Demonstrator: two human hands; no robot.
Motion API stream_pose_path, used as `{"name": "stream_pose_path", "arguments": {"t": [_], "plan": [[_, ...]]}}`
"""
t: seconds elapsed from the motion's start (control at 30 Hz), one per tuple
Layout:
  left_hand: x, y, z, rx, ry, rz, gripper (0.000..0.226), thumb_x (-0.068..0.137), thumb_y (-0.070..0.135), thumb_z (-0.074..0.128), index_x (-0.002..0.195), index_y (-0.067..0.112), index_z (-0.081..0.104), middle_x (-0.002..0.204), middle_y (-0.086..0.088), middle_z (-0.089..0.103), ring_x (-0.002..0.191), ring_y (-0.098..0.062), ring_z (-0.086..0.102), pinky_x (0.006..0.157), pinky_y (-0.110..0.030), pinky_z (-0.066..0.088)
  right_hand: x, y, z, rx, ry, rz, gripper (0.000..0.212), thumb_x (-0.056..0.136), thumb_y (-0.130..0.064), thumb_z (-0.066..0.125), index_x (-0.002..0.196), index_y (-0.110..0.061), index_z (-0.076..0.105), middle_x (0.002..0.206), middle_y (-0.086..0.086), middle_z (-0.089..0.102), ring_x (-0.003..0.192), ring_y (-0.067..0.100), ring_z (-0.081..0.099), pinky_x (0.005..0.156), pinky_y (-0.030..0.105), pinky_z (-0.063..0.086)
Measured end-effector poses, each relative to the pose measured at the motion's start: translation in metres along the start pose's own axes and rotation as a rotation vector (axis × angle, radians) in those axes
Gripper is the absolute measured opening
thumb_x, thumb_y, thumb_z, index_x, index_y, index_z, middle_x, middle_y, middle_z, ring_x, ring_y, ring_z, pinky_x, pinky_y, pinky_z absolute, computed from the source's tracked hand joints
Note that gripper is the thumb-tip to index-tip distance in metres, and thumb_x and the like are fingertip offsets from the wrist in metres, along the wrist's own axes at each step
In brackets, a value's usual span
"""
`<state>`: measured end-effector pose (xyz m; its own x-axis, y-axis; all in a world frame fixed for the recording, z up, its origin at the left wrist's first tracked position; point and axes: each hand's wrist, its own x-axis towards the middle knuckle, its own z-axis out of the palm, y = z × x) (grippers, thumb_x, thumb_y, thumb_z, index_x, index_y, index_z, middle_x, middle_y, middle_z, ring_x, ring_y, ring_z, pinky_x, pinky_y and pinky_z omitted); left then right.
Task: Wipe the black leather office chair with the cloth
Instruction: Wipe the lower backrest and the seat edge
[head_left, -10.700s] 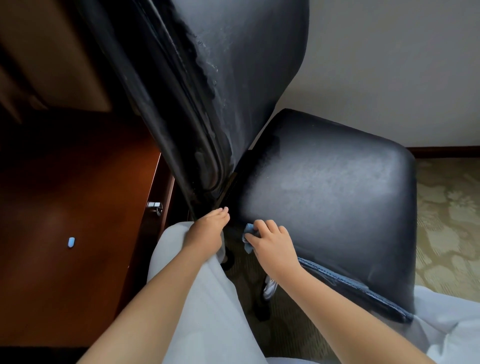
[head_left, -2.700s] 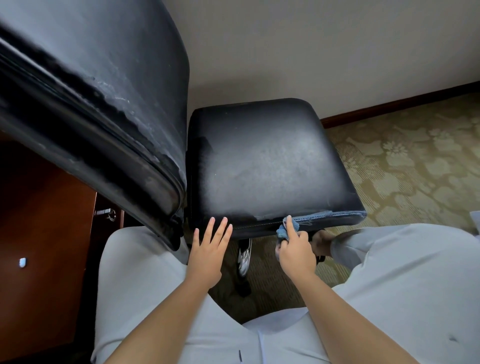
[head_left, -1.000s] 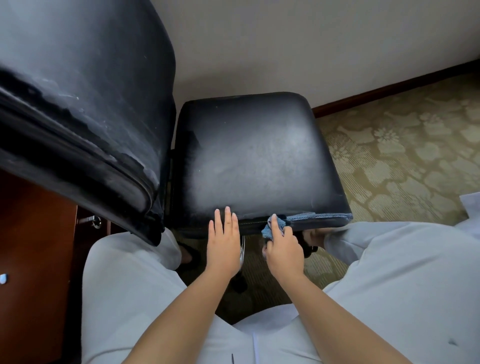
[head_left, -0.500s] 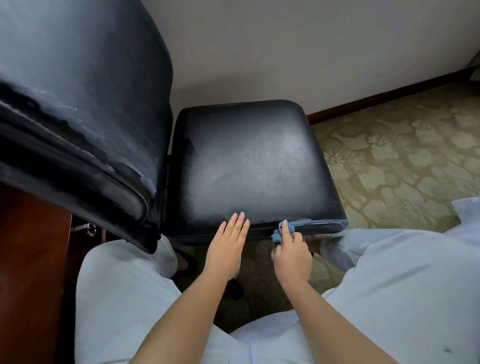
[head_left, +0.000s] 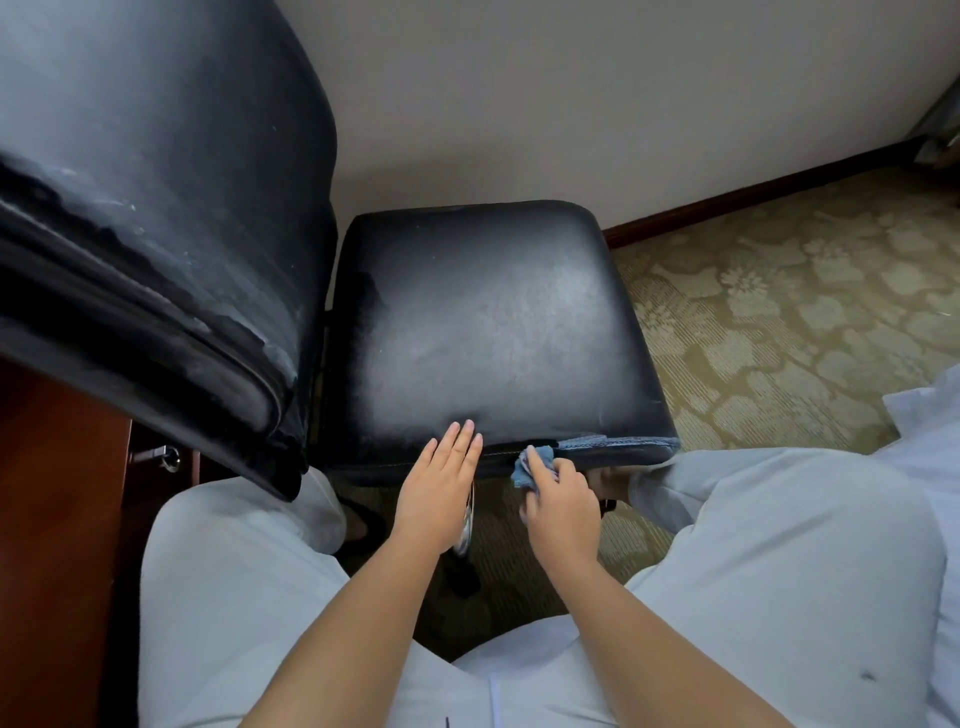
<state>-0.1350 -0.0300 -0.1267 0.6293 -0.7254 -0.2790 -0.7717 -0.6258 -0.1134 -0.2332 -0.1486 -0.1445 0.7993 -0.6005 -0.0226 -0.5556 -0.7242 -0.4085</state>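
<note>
A: Head view: chair (head_left: 493, 332) dead centre, its seat's near edge by the knees. Left hand (head_left: 439, 493)?

B: Fingers straight, flat on the seat's near edge, at seven o'clock.

A: Right hand (head_left: 563, 506)?

B: At five o'clock, fingers curled, gripping the cloth (head_left: 532, 462) against the front seam.

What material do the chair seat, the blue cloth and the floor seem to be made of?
Chair seat: looks like black leather or imitation leather, smooth with a dull sheen; a stitched seam runs along its near edge, where the covering is worn bluish.
Blue cloth: soft, matte fabric, bunched in the right hand; possibly microfibre.
Floor: carpet, matte, with a pale floral pattern on olive.
</note>
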Motion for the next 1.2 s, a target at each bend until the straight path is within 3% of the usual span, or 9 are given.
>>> {"name": "stream_pose_path", "arguments": {"t": [0.07,0.23,0.43,0.63,0.77,0.9,1.03,1.13,1.2], "plan": [[0.0,-0.002,-0.001,0.009,-0.008,0.011,0.085,0.094,0.015,0.049,0.147,0.01,-0.017,0.155,-0.009,-0.023,0.144,-0.023,-0.019,0.117,-0.038,-0.005,0.001,0.001,0.0,0.034,0.058,-0.024,0.06,0.076,-0.012,0.075,0.132,-0.014,0.055,0.102,0.013,0.064,0.081,0.025,0.06,0.062,0.035,0.052],[0.0,-0.01,0.0,0.017,-0.008,0.036,0.086,0.093,0.013,0.05,0.148,0.013,-0.016,0.156,-0.007,-0.023,0.144,-0.022,-0.018,0.119,-0.037,-0.003,0.005,0.001,-0.01,0.175,0.067,0.123,0.047,0.091,-0.019,0.058,0.136,-0.013,0.045,0.118,0.007,0.06,0.103,0.022,0.059,0.084,0.032,0.049],[-0.001,-0.016,0.0,0.039,-0.034,0.037,0.09,0.092,0.014,0.053,0.148,0.014,-0.016,0.156,-0.006,-0.023,0.144,-0.022,-0.017,0.118,-0.038,-0.001,0.004,-0.003,0.001,0.078,0.057,-0.012,0.041,0.087,-0.017,0.065,0.126,-0.008,0.059,0.101,0.01,0.066,0.086,0.023,0.063,0.069,0.033,0.052],[-0.003,-0.013,-0.002,0.029,-0.045,0.011,0.087,0.092,0.018,0.051,0.148,0.011,-0.015,0.156,-0.008,-0.021,0.144,-0.025,-0.017,0.117,-0.041,-0.002,0.007,0.003,-0.006,0.021,0.029,0.19,0.047,0.098,-0.028,0.047,0.143,-0.02,0.04,0.121,0.006,0.049,0.101,0.016,0.05,0.074,0.023,0.045],[-0.001,0.0,-0.002,-0.016,-0.039,-0.044,0.088,0.091,0.026,0.051,0.149,0.011,-0.014,0.156,-0.009,-0.021,0.144,-0.028,-0.018,0.116,-0.051,-0.001,-0.006,-0.008,0.005,0.044,-0.114,0.012,0.056,0.097,-0.03,0.047,0.148,-0.021,0.025,0.123,0.005,0.04,0.105,0.014,0.046,0.081,0.021,0.045],[0.007,0.005,-0.005,-0.038,-0.047,0.03,0.094,0.088,0.027,0.056,0.148,0.02,-0.016,0.156,-0.003,-0.023,0.144,-0.027,-0.019,0.111,-0.062,0.002,0.005,0.005,0.002,0.199,0.002,0.253,0.054,0.098,-0.025,0.047,0.148,-0.021,0.027,0.118,0.004,0.04,0.102,0.013,0.047,0.075,0.02,0.04],[0.011,0.01,-0.003,-0.045,-0.072,0.008,0.1,0.087,0.029,0.062,0.148,0.023,-0.017,0.156,-0.005,-0.023,0.143,-0.03,-0.021,0.111,-0.066,0.003,0.004,0.006,0.002,0.191,-0.066,0.181,0.057,0.098,-0.025,0.047,0.149,-0.02,0.023,0.121,0.004,0.038,0.104,0.013,0.048,0.085,0.021,0.047],[0.01,0.011,-0.001,-0.03,-0.061,0.011,0.103,0.085,0.026,0.064,0.148,0.023,-0.018,0.156,-0.006,-0.024,0.143,-0.03,-0.02,0.111,-0.066,0.004,0.005,0.01,-0.001,0.21,0.003,0.311,0.057,0.098,-0.021,0.047,0.149,-0.021,0.023,0.124,0.007,0.039,0.11,0.018,0.044,0.084,0.024,0.044],[0.008,0.009,-0.001,-0.02,-0.064,0.011,0.103,0.085,0.026,0.064,0.148,0.023,-0.018,0.156,-0.005,-0.024,0.143,-0.029,-0.02,0.111,-0.065,0.004,0.004,0.008,-0.002,0.107,-0.021,0.297,0.063,0.097,-0.021,0.049,0.151,-0.02,0.016,0.13,0.008,0.037,0.114,0.02,0.041,0.086,0.026,0.045]]}}
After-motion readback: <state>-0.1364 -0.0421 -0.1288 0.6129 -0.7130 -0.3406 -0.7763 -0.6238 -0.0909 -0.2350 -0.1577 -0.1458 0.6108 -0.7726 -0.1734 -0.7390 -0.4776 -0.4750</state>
